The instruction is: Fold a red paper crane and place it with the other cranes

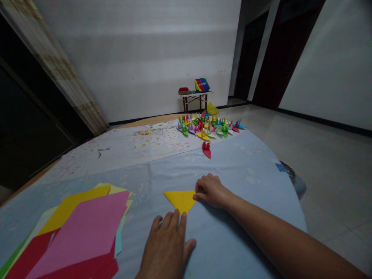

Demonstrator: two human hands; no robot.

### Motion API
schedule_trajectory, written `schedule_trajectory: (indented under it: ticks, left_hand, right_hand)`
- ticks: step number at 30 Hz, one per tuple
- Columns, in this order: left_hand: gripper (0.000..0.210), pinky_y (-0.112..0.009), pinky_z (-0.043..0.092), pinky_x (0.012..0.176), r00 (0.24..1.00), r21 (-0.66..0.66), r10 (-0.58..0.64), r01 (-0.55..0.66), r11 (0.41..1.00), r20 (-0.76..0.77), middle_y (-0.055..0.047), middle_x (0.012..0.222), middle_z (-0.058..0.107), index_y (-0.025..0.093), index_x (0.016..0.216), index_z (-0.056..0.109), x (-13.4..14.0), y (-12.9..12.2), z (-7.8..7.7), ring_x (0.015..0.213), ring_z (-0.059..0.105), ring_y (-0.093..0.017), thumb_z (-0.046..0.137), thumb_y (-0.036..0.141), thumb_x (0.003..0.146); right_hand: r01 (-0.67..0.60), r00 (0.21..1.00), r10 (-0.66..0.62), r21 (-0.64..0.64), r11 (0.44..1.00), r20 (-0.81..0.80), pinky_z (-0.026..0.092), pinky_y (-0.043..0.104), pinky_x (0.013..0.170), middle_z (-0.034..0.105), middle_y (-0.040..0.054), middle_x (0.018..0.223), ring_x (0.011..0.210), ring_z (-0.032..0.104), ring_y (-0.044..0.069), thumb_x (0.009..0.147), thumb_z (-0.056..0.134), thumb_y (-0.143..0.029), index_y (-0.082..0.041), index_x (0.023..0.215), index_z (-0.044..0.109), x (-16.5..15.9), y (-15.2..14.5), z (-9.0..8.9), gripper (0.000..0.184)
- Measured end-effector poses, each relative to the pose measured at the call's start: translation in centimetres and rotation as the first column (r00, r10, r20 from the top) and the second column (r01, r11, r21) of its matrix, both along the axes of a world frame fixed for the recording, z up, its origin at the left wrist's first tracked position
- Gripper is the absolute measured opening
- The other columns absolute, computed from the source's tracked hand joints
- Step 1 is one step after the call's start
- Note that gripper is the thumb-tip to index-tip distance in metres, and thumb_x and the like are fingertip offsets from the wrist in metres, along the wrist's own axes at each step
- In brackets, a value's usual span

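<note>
While both hands press flat, yellow paper triangle (180,200) between left hand (167,246), right hand (211,190), each grip open, holding nothing

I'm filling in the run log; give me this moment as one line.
left hand: flat, fingertips at yellow folded paper | right hand: pressing its right edge | paper stack: left | paper cranes: far

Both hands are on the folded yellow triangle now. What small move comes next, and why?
Probably run the right hand leftward along the yellow triangle to press the crease while the left hand pins its lower tip. The paper lies flat on the blue cloth, fingertips of both hands on its edges, and the finished cranes suggest further folds follow.
</note>
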State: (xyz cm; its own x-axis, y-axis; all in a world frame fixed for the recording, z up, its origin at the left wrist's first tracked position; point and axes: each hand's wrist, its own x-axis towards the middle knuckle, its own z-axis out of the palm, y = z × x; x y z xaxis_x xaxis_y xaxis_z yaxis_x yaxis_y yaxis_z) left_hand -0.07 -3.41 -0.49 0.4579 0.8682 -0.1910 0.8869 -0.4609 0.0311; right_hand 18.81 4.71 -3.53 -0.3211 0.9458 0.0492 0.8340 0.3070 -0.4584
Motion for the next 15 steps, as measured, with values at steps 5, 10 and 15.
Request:
schedule_trajectory:
  ticks: [5,10,15]
  left_hand:
    - [0.050,-0.056,0.029,0.097,1.000,-0.016,-0.005,0.005,1.000,0.003,-0.019,0.127,0.051,0.012,0.124,0.050,0.3,-0.1,0.5,0.116,0.046,-0.035,0.044,0.038,0.083]
    - [0.040,-0.050,0.034,0.093,0.996,0.015,-0.009,0.007,1.000,0.088,-0.014,0.114,0.060,0.017,0.112,0.059,-0.1,0.5,0.9,0.105,0.053,-0.030,0.039,0.039,0.086]
    - [0.038,-0.041,0.039,0.088,0.972,0.053,0.074,-0.088,0.995,0.221,-0.012,0.102,0.063,0.016,0.109,0.057,-0.8,1.5,0.4,0.097,0.055,-0.025,0.034,0.038,0.089]
  right_hand:
    - [0.069,0.996,-0.067,-0.038,0.997,0.066,0.025,0.030,0.070,0.062,0.0040,0.085,0.087,0.047,0.021,0.077,0.060,-0.035,-0.022,0.081,0.064,1.2,0.7,0.3,0.014]
    - [0.087,0.992,-0.083,-0.043,0.995,0.097,0.025,0.030,0.069,0.062,0.0042,0.086,0.087,0.047,0.021,0.077,0.059,-0.033,-0.022,0.081,0.063,1.5,0.9,0.3,0.012]
    - [0.085,0.992,-0.079,-0.052,0.995,0.097,0.025,0.030,0.071,0.062,0.0037,0.087,0.088,0.047,0.020,0.078,0.059,-0.033,-0.022,0.082,0.063,1.4,0.9,0.2,0.013]
